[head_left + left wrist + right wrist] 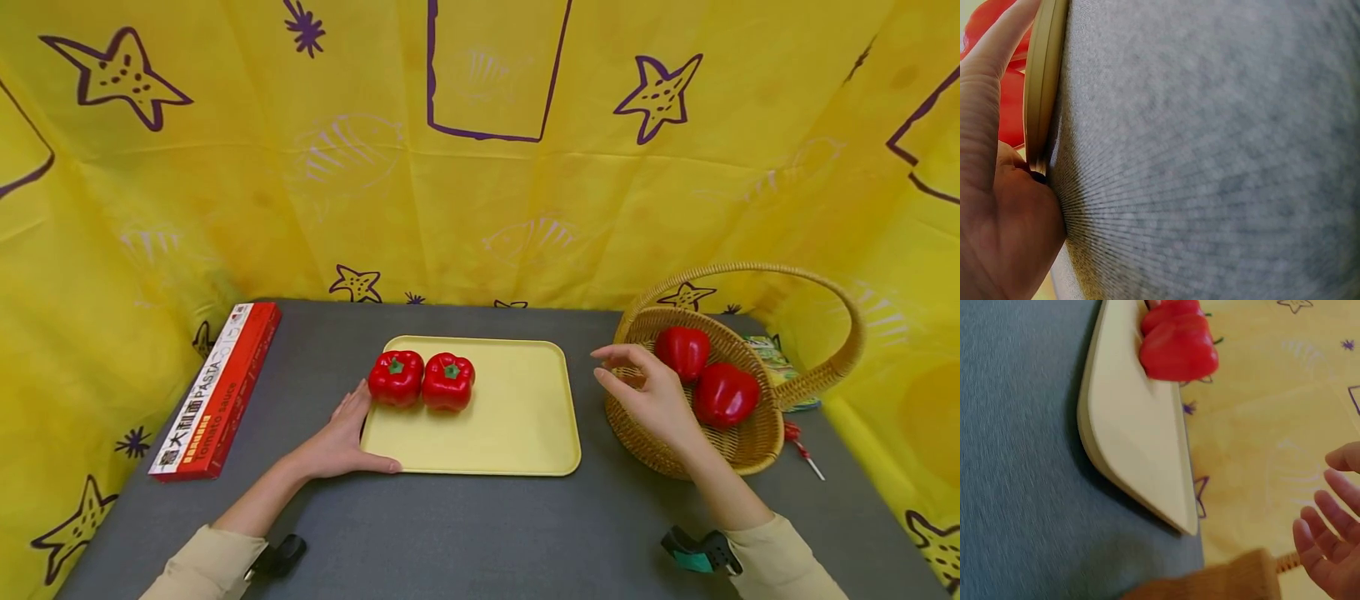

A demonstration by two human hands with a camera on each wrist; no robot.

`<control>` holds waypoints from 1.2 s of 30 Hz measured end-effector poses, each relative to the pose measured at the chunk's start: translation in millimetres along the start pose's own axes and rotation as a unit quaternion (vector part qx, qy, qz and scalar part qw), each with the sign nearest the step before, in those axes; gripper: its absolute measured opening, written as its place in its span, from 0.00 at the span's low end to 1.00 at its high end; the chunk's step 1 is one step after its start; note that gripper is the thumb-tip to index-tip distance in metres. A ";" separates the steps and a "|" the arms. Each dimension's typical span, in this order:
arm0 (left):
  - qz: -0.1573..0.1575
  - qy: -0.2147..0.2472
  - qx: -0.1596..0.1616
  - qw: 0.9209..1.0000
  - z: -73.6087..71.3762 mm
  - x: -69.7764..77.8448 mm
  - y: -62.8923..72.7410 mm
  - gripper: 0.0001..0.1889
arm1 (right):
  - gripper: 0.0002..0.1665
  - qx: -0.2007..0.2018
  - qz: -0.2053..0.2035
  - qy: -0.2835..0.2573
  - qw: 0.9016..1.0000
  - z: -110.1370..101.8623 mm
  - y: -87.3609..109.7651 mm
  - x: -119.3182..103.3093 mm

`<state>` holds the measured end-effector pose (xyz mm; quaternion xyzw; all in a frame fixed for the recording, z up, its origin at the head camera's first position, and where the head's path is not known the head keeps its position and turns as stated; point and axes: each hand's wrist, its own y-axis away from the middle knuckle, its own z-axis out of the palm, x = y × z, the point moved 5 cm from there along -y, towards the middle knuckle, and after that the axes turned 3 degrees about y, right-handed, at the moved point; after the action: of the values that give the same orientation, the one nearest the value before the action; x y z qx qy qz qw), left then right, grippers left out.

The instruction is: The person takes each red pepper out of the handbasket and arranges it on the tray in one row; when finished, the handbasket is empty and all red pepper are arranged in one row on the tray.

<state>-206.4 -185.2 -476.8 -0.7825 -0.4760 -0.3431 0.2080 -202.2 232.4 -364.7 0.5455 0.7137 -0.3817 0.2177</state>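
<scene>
Two red bell peppers with green stems, a left one (395, 378) and a right one (448, 382), stand side by side on the left part of a pale yellow tray (525, 417). My left hand (341, 442) rests at the tray's left edge, thumb along the front rim and fingers beside the left pepper. My right hand (652, 396) is over the left side of a wicker basket (637, 437), fingers loosely bent and nothing between them. Inside the basket lie two more red peppers, an upper one (682, 352) and a lower one (726, 395).
A red and white pasta box (217, 392) lies at the table's left. The basket's tall handle (750, 268) arches up at the right. Behind the basket is a colourful packet (776, 362); a small red item with a white stick (806, 450) lies to its right. Yellow cloth surrounds the table.
</scene>
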 end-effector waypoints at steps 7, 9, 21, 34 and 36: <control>-0.002 -0.004 0.001 1.000 -1.0 0.3 0.8 0.68 | 0.15 -0.015 0.027 0.029 0.999 -21.0 -0.2 5.2; -0.002 -0.004 0.000 1.000 -1.2 0.9 0.9 0.68 | 0.16 -0.019 0.034 0.045 0.998 -25.2 -0.1 6.1; -0.003 -0.003 0.001 1.000 0.2 2.0 0.4 0.67 | 0.19 -0.053 0.068 0.097 0.992 -52.7 -6.6 12.6; -0.002 -0.004 -0.001 1.000 1.2 0.9 0.1 0.67 | 0.26 -0.075 0.095 0.127 0.985 -75.7 -27.7 29.9; -0.006 -0.003 -0.002 1.000 0.8 0.8 0.3 0.67 | 0.28 -0.079 0.101 0.135 0.982 -78.4 -30.9 32.5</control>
<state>-205.6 -184.3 -476.7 -0.7810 -0.4809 -0.3430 0.2029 -233.2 310.2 -330.7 0.6426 0.7056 -0.2229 0.1988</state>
